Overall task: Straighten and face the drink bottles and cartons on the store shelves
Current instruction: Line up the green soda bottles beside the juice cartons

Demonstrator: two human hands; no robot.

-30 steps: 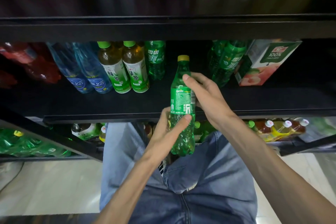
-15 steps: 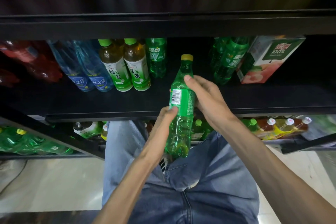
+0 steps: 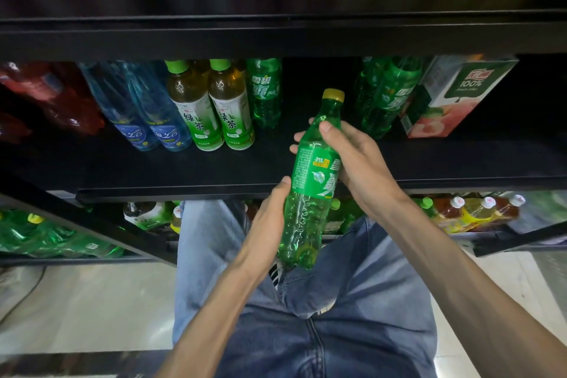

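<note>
Green soda bottle held near-upright, yellow cap far, leaning slightly right — gripped by right hand at shoulder, left hand around lower body.

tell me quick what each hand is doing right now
Left hand: grips the lower body of the green soda bottle.
Right hand: grips the same bottle around its upper part.

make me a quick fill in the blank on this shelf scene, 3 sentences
1. The green soda bottle held in both hands has a ____ cap.
2. The right hand grips the bottle near its top, while the ____ hand holds its lower half.
3. The two green tea bottles stand directly right of the ____ water bottles.

Missing words: yellow; left; blue
</note>
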